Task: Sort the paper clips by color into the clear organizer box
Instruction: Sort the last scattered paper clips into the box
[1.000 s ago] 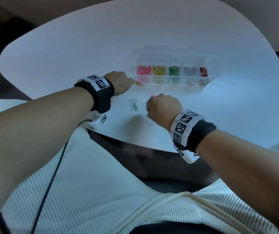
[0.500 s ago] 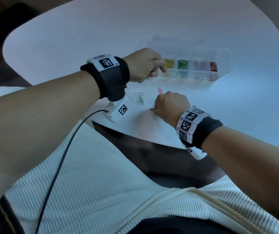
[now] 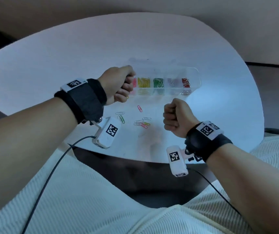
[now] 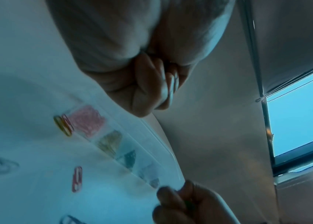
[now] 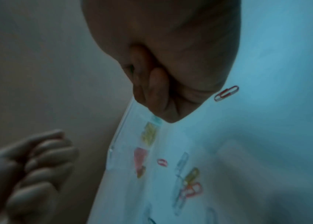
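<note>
our left hand [image 3: 118, 83], curled, hovers at the organizer box [image 3: 193, 76] pink end; right hand [image 3: 176, 119] fisted above loose clips [image 3: 142, 123] on the worktop [image 3: 67, 65]. contents unclear; clips may drop into wrong compartments.

A person sits at a white table [image 3: 50, 68]. The left hand [image 3: 118, 85] is curled at the left end of the clear organizer box [image 3: 193, 71], over the pink compartment. The right hand [image 3: 176, 117] is a closed fist above the table. Between them lie loose paper clips [image 3: 142, 123].
</note>
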The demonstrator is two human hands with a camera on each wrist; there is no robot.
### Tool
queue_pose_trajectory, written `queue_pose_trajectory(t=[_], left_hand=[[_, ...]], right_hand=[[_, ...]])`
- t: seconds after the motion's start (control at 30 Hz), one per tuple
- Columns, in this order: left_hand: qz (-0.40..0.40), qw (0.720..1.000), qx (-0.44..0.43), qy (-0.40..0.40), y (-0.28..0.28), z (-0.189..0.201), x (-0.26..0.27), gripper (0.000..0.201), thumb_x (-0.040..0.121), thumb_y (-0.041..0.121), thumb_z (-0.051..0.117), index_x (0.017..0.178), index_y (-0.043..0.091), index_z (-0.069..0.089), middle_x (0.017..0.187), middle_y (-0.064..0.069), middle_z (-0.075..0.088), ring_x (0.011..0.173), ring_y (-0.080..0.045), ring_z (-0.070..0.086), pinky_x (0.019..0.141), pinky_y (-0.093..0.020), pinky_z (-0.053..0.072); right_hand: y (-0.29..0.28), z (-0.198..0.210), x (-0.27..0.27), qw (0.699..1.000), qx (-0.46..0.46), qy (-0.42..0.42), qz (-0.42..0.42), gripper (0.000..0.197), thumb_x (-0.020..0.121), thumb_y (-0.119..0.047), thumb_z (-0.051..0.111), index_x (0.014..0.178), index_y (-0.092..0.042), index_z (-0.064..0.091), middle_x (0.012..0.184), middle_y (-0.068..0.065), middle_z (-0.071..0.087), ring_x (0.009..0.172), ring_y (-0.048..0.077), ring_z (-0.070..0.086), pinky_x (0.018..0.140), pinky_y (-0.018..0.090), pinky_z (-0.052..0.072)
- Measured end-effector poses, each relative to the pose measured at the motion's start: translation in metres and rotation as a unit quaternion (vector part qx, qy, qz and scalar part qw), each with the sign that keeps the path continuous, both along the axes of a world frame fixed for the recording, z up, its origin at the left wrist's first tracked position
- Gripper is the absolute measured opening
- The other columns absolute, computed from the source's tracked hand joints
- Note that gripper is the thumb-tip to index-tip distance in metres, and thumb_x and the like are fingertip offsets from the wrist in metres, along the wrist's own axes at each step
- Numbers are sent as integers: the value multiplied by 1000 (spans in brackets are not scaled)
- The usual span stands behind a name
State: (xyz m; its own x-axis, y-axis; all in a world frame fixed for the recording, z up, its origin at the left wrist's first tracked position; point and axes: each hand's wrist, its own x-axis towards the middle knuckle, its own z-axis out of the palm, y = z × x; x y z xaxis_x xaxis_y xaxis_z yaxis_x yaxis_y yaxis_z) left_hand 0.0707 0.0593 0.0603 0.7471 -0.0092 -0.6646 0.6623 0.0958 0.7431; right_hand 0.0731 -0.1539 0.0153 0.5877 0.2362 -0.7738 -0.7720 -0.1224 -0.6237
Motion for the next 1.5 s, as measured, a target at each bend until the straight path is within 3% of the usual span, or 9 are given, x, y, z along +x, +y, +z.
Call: queue_pose_trajectory(t=[0.23, 0.4, 0.57, 0.77, 0.87, 1.03, 1.17, 1.3, 1.5], left_hand=[[-6, 996, 53, 68, -44, -5, 22, 29, 98, 15, 39, 70, 15, 41, 60, 0, 31, 48, -11, 20, 40, -17, 20], [1, 990, 105, 99, -61, 4, 49, 28, 97, 13, 41, 70, 12, 49, 59, -1, 34, 47, -11, 25, 48, -19, 24], [31, 989, 120, 76, -70, 10, 65, 22, 95, 13, 43, 75, 8, 50, 62, -4, 38, 50, -15, 33, 50, -21, 29], [85, 992, 87, 41, -83, 2, 74, 13, 94, 22, 51, 88, 10, 54, 88, -5, 48, 60, -16, 41, 61, -26, 43], [85, 994, 67, 23, -88, -1, 76, 18, 95, 25, 51, 104, 9, 54, 92, -6, 48, 67, -18, 45, 71, -28, 45], [28, 995, 91, -2, -91, -10, 71, 54, 95, 38, 50, 139, 7, 43, 143, -12, 46, 127, -28, 48, 107, -35, 39], [-49, 976, 197, -73, -89, -7, 60, 47, 91, 43, 50, 122, 8, 57, 123, -6, 57, 110, -22, 54, 93, -28, 41], [-116, 923, 329, -163, -76, -2, 34, 14, 88, 21, 56, 100, 19, 65, 96, 4, 61, 87, -15, 58, 75, -23, 47], [-307, 830, 459, -76, -32, -30, -9, 13, 87, 7, 59, 89, 18, 65, 88, 3, 58, 80, -16, 54, 69, -23, 39]], right_hand=[[13, 40, 50, 989, 106, -12, -107, 12, 73, -8, 34, 63, -13, 39, 58, 4, 39, 46, 16, 34, 43, 20, 29], [32, 45, 83, 989, 87, -57, -104, 20, 77, 5, 36, 88, -9, 45, 77, 11, 41, 64, 21, 42, 58, 26, 42], [35, 35, 97, 997, -15, -16, -67, 55, 93, -39, 56, 130, 0, 44, 124, 19, 49, 111, 28, 52, 99, 34, 45], [13, 38, 90, 997, 42, 5, -71, 68, 91, -58, 51, 128, -2, 44, 140, 19, 42, 138, 25, 36, 110, 35, 37], [-7, 42, 79, 997, 36, -34, -58, 59, 95, -53, 48, 128, -5, 45, 135, 21, 47, 128, 30, 48, 106, 35, 43], [-39, 49, 54, 991, -39, -125, -12, 35, 96, -39, 54, 117, -12, 62, 114, 9, 64, 105, 20, 62, 97, 31, 46], [-49, 38, 33, 948, -176, -217, 154, 8, 90, -19, 66, 94, -16, 71, 91, 4, 72, 84, 20, 69, 82, 32, 56], [-51, 14, 20, 860, -312, -270, 302, 11, 83, -21, 72, 93, -18, 72, 74, -2, 71, 73, 16, 68, 70, 26, 55], [-50, -23, 13, 812, -359, -319, 331, 21, 82, -18, 76, 101, -15, 69, 92, 3, 69, 78, 19, 61, 62, 23, 45]])
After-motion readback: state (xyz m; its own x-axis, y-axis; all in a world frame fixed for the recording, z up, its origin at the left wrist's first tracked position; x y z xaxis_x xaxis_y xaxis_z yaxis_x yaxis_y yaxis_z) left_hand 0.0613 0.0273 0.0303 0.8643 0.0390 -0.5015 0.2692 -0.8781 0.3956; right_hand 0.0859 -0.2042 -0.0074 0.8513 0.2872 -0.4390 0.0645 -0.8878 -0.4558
